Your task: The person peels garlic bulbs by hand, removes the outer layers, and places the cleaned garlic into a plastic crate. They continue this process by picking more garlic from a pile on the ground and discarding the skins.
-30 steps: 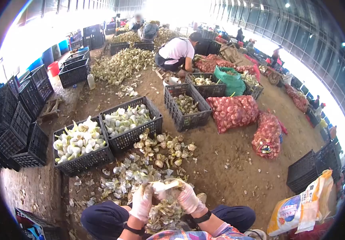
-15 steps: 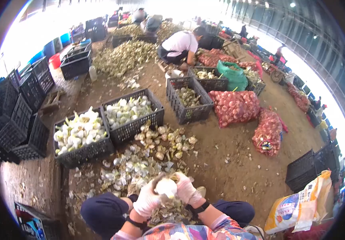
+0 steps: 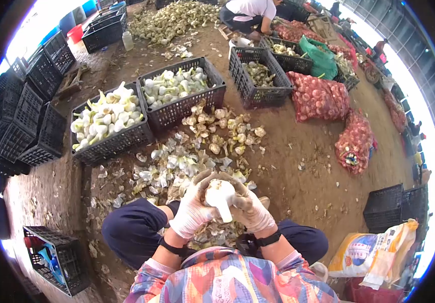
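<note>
A peeled white garlic bulb (image 3: 220, 193) is held between my two gloved hands, its short stem pointing down toward my lap. My left hand (image 3: 195, 206) curls round the left side of the bulb. Against its right side, the fingers of my right hand (image 3: 252, 208) are closed. Both gloves look dirty at the fingers. Loose garlic skins (image 3: 177, 164) lie on the ground just beyond my hands, with more between my legs. Past the skins is a small pile of unpeeled garlic bulbs (image 3: 217, 132).
Two black crates, left (image 3: 119, 143) and right (image 3: 187, 108), hold white garlic. Red mesh sacks (image 3: 318, 98) and more crates stand farther right. Another person (image 3: 247, 15) crouches at the back. An orange-and-white sack (image 3: 374, 252) sits at my right, a tilted crate (image 3: 68, 262) at my left.
My view has tilted down. The garlic bulb has turned in my hands, so its stem now shows pointing toward me. Both hands stay on it.
</note>
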Motion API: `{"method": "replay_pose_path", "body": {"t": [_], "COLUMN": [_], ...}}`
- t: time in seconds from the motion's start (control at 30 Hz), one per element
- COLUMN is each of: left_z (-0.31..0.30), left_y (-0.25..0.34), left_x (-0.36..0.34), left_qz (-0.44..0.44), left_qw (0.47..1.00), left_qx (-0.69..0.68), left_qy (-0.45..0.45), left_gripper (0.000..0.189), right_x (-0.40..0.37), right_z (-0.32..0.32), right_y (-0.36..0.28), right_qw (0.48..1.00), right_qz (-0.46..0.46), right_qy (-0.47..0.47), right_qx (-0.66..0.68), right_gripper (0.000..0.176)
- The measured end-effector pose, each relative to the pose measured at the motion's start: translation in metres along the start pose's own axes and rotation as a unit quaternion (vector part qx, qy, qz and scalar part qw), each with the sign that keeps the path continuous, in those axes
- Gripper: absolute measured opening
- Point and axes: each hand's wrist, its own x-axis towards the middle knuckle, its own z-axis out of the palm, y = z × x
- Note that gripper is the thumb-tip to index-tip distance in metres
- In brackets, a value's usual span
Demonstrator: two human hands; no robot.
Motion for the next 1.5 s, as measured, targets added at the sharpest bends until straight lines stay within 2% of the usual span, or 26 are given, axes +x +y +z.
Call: {"method": "replay_pose_path", "body": {"t": [0.07,0.1,0.13,0.2,0.23,0.27,0.3,0.33,0.37,0.47,0.5,0.53,0.6,0.63,0.67,0.7,0.83,0.9,1.03,1.27,1.33,1.37,1.4,1.43,1.47,1.5], "left_z": [-0.002,-0.005,-0.010,-0.013,-0.014,-0.016,-0.016,-0.017,-0.017,-0.016,-0.016,-0.016,-0.011,-0.009,-0.008,-0.014,-0.014,-0.016,-0.015,-0.005,-0.004,-0.002,-0.001,0.000,0.000,-0.001], "left_y": [-0.005,0.001,0.012,0.016,0.013,0.012,0.018,0.016,0.013,0.003,0.000,-0.002,-0.002,-0.001,-0.001,0.002,0.010,0.016,0.011,0.019,0.018,0.017,0.016,0.014,0.008,0.003], "left_x": [0.002,0.001,-0.002,-0.005,-0.007,-0.007,-0.001,-0.002,-0.002,0.000,0.002,0.003,0.004,0.003,0.002,0.001,0.000,0.003,0.001,-0.004,-0.004,-0.004,-0.005,-0.004,-0.003,-0.001], "left_qz": [0.019,0.017,-0.018,-0.059,-0.064,-0.068,-0.055,-0.059,-0.048,-0.055,-0.028,-0.001,-0.001,-0.045,-0.090,-0.210,-0.142,-0.144,-0.121,-0.145,-0.046,-0.046,-0.064,-0.082,-0.080,-0.140], "left_qw": [0.989,0.989,0.986,0.982,0.977,0.971,0.945,0.944,0.945,0.951,0.936,0.920,0.930,0.954,0.969,0.975,0.976,0.971,0.968,0.979,0.944,0.944,0.964,0.976,0.976,0.980], "left_qx": [0.150,0.149,0.165,0.180,0.205,0.230,0.320,0.321,0.322,0.305,0.349,0.392,0.366,0.294,0.221,0.068,0.163,0.183,0.212,0.138,0.325,0.325,0.252,0.178,0.178,0.081], "left_qy": [0.001,-0.001,-0.004,-0.002,-0.012,-0.021,-0.048,-0.048,-0.040,-0.027,-0.026,-0.026,-0.003,0.028,0.057,0.037,-0.039,-0.052,-0.061,0.025,0.031,0.031,0.062,0.092,0.093,0.114], "left_gripper": [0.072,0.072,0.065,0.058,0.050,0.044,0.030,0.030,0.026,0.017,0.016,0.015,0.011,0.011,0.010,0.015,0.032,0.032,0.030,0.019,0.015,0.015,0.013,0.012,0.012,0.012], "right_x": [0.000,-0.002,-0.002,-0.004,-0.007,-0.005,-0.003,0.000,-0.001,-0.004,-0.004,-0.005,-0.006,-0.008,-0.012,-0.014,-0.012,-0.007,-0.005,-0.010,-0.012,-0.014,-0.015,-0.014,-0.014,-0.014], "right_z": [0.009,0.009,0.010,0.014,0.016,0.014,0.013,0.013,0.014,0.017,0.018,0.015,0.010,0.011,0.014,0.017,0.017,0.010,0.012,0.026,0.026,0.025,0.024,0.021,0.018,0.017], "right_y": [-0.005,-0.006,-0.007,-0.009,-0.008,-0.006,-0.006,-0.007,-0.011,-0.020,-0.021,-0.019,-0.014,-0.015,-0.015,-0.016,-0.019,-0.021,-0.028,-0.023,-0.018,-0.015,-0.013,-0.011,-0.008,-0.005], "right_qw": [0.999,0.999,0.999,0.986,0.962,0.963,0.896,0.791,0.751,0.717,0.702,0.702,0.809,0.808,0.879,0.931,0.899,0.790,0.767,0.787,0.791,0.870,0.927,0.927,0.946,0.962], "right_qz": [-0.019,-0.024,-0.022,-0.004,-0.035,-0.029,-0.117,-0.202,-0.229,-0.229,-0.225,-0.224,-0.179,-0.179,-0.093,-0.005,-0.042,-0.145,-0.159,-0.173,-0.185,-0.097,-0.008,-0.010,-0.024,-0.038], "right_qy": [0.023,0.026,0.027,0.080,0.092,0.090,0.058,0.024,0.020,-0.003,-0.001,0.000,0.008,0.007,0.041,0.075,0.049,-0.030,-0.049,-0.007,-0.002,0.030,0.061,0.059,0.046,0.034], "right_qx": [-0.043,-0.026,-0.025,-0.144,-0.255,-0.252,-0.424,-0.577,-0.618,-0.659,-0.676,-0.677,-0.560,-0.562,-0.466,-0.358,-0.434,-0.595,-0.620,-0.593,-0.583,-0.482,-0.370,-0.371,-0.320,-0.269], "right_gripper": [0.088,0.075,0.075,0.067,0.061,0.061,0.060,0.059,0.057,0.058,0.057,0.057,0.058,0.058,0.059,0.060,0.064,0.065,0.065,0.061,0.060,0.058,0.057,0.057,0.057,0.058]}}
